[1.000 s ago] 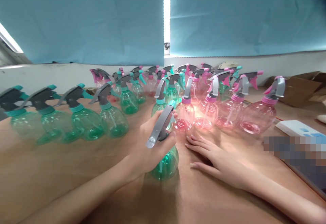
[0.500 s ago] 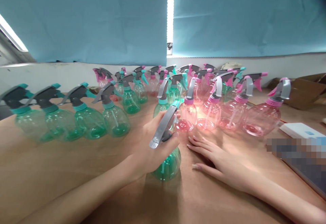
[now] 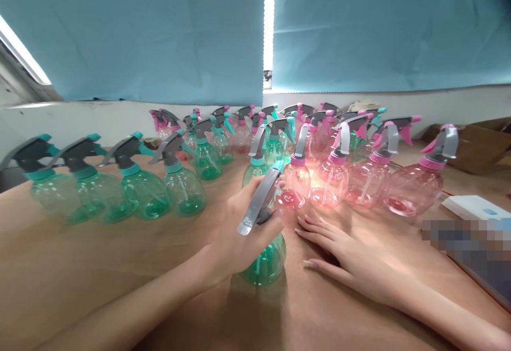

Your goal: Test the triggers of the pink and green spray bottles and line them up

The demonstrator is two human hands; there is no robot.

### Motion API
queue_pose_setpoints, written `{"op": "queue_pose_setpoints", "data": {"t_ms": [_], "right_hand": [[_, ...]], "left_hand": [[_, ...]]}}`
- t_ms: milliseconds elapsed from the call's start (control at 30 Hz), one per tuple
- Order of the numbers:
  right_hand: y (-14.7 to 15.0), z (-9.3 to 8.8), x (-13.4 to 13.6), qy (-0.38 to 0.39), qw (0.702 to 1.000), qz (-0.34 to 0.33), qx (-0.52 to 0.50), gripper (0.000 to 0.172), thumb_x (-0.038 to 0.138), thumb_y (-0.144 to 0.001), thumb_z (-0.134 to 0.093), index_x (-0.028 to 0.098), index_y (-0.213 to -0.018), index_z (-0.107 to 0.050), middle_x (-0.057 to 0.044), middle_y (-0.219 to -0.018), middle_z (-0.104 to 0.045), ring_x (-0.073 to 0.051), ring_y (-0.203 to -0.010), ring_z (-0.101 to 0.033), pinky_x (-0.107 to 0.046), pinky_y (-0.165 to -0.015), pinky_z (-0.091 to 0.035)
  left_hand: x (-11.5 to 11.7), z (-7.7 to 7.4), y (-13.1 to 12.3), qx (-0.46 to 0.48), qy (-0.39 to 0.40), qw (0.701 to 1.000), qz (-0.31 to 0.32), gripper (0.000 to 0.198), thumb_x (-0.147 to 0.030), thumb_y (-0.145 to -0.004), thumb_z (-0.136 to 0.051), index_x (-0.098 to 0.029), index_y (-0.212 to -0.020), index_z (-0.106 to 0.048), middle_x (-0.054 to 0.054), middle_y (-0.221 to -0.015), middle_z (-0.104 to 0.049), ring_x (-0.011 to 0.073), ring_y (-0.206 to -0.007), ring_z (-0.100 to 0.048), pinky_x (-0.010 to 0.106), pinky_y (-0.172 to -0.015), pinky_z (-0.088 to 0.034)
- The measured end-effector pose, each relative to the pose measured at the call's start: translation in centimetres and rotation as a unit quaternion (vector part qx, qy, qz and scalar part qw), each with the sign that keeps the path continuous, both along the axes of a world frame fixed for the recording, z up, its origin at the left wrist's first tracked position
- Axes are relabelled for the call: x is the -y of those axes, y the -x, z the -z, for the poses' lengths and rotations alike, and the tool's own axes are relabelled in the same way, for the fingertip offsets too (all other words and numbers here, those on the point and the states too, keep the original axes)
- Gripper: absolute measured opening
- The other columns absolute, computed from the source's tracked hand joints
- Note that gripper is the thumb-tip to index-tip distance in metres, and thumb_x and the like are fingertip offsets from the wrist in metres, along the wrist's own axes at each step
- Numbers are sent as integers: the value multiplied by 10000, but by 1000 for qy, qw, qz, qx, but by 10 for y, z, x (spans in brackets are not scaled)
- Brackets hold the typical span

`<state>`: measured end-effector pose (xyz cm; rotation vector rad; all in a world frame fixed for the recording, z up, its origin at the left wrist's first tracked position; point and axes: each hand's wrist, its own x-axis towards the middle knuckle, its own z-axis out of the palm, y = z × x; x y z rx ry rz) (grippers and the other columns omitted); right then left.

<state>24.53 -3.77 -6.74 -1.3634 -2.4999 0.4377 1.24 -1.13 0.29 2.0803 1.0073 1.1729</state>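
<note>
My left hand [image 3: 243, 228] is wrapped round the neck of a green spray bottle [image 3: 265, 266], which has a grey sprayer head with a teal nozzle. The bottle stands upright on the brown tabletop [image 3: 175, 308], and my fingers hide its collar. To its right, my right hand [image 3: 347, 252] lies flat on the table with fingers stretched out and nothing in it. Just beyond those fingertips stands a pink spray bottle [image 3: 293, 186] with a pink collar. Another green spray bottle [image 3: 254, 169] is directly behind my left hand, partly covered by it.
Several green spray bottles [image 3: 184, 191] form a row on the left; several pink spray bottles [image 3: 413, 191] line the right. More bottles of both colours crowd the back. A cardboard box [image 3: 475, 146], a white box [image 3: 475, 207] and a blurred-out dark object [image 3: 479, 260] are at the right.
The view has shifted slightly, so everything sits a little lower and further right. Both hands keep their places, the left still on the green spray bottle.
</note>
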Motion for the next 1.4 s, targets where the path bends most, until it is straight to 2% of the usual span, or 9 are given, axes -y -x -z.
{"op": "queue_pose_setpoints", "data": {"t_ms": [233, 400, 600, 800, 933, 1100, 1233, 1333, 1400], "right_hand": [[0, 0, 1, 6, 1000, -2, 15, 618, 581, -957, -457, 216, -1456, -457, -65, -1562, -334, -299, -1447, -282, -525, -1160, -312], [-1, 3, 0, 21, 1000, 3, 14, 636, 595, -958, -441, 209, -1463, -446, -64, -1562, -338, -293, -1451, -282, -535, -1171, -282], [-2, 6, -1, 33, 999, 1, -1, 648, 616, -952, -431, 230, -1473, -432, -44, -1574, -330, -281, -1461, -264, -521, -1186, -249], [1, 2, -1, 47, 999, -2, -17, 667, 615, -946, -444, 211, -1476, -428, -61, -1581, -314, -285, -1463, -259, -509, -1189, -247], [2, 2, -1, 42, 999, -2, -21, 670, 620, -945, -440, 202, -1468, -441, -74, -1574, -331, -289, -1460, -267, -505, -1181, -266], [4, -1, 0, 30, 999, -11, -2, 675, 626, -949, -427, 190, -1464, -448, -91, -1565, -353, -301, -1451, -287, -530, -1166, -283], [11, -12, 6, -1, 1000, -20, 7, 625, 587, -943, -481, 189, -1424, -497, -107, -1491, -478, -319, -1383, -411, -540, -1123, -354], [21, -23, 13, -58, 998, 1, 27, 552, 525, -934, -537, 219, -1394, -517, -121, -1377, -592, -350, -1240, -557, -611, -1060, -387], [32, -31, 16, -97, 995, 12, 22, 548, 529, -913, -566, 255, -1384, -510, -110, -1323, -629, -370, -1194, -580, -641, -996, -423]], "left_hand": [[1, -3, 0, -8, -2, 1000, 4, 144, -160, -815, -527, -212, -947, -506, 2, -880, -555, 126, -683, -518, 278, -637, -443], [0, -6, 2, -22, -7, 1000, 18, 132, -158, -788, -516, -211, -900, -470, -15, -799, -496, 145, -713, -529, 285, -636, -424], [-1, -10, 2, -17, 8, 1000, 17, 93, -146, -760, -513, -199, -808, -455, -58, -673, -435, 84, -536, -380, 251, -518, -319], [0, -11, 3, 6, 23, 999, 25, 67, -175, -768, -519, -179, -834, -511, -56, -667, -421, 76, -515, -338, 250, -493, -275], [0, -10, 3, 2, 8, 1000, 14, 61, -152, -762, -516, -184, -813, -505, -54, -671, -409, 82, -539, -331, 247, -517, -299], [0, -2, 2, -3, -15, 1000, -12, 120, -139, -795, -524, -204, -894, -506, -47, -721, -492, 97, -598, -403, 248, -579, -356], [2, -2, -1, 0, -25, 1000, -18, 146, -119, -802, -511, -207, -918, -518, -45, -734, -504, 105, -637, -424, 246, -604, -371], [4, -5, -2, -1, -33, 999, -24, 150, -120, -808, -509, -203, -930, -532, -47, -718, -483, 107, -644, -424, 245, -600, -368], [5, -5, -1, -5, -32, 999, -25, 166, -122, -817, -505, -206, -954, -543, -47, -721, -485, 107, -643, -433, 246, -603, -375]]}}
